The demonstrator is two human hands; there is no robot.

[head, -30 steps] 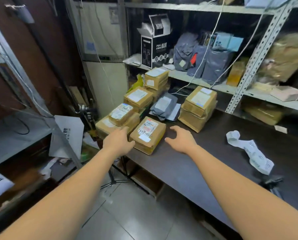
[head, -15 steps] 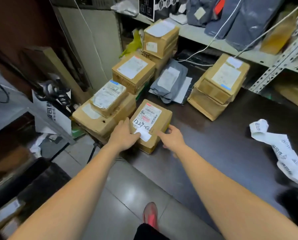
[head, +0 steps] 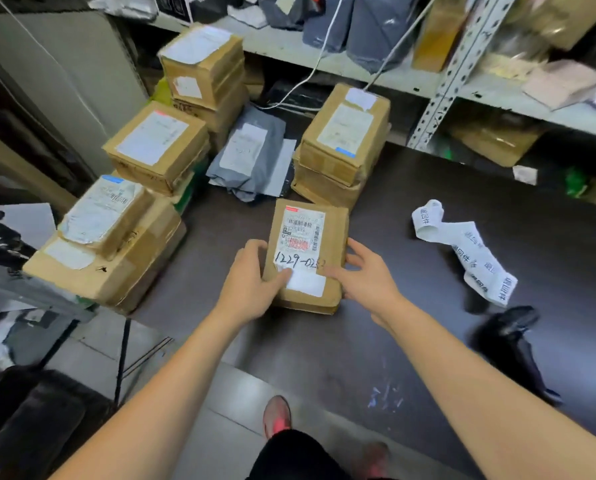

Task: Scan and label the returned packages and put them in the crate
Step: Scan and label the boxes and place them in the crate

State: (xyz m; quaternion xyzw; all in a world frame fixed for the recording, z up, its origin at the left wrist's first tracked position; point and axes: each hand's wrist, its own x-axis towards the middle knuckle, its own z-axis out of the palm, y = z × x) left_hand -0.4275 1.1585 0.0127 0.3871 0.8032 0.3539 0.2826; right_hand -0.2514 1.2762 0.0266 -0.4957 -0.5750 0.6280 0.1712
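Observation:
A small brown cardboard package (head: 331,233) with a printed shipping label and handwritten numbers lies on the dark table (head: 410,323), its long side pointing away from me. My left hand (head: 251,285) grips its near left edge, thumb lying over the white sticker on top. My right hand (head: 365,275) holds the near right edge, thumb on the top face and fingers along the side. A strip of printed white labels (head: 466,251) lies crumpled to the right. A black handheld scanner (head: 511,341) lies on the table's right side. No crate is in view.
Stacks of brown boxes (head: 116,244) fill the table's left end, two more boxes (head: 345,143) stand behind the package, and a grey mailer bag (head: 248,157) lies between them. A metal shelf (head: 462,84) with bags and parcels runs along the back. My shoe (head: 277,415) is on the tiled floor.
Both hands have closed on the package and pulled it right, away from the left stack, turning it straight on the table. The camera has tipped further down and closer.

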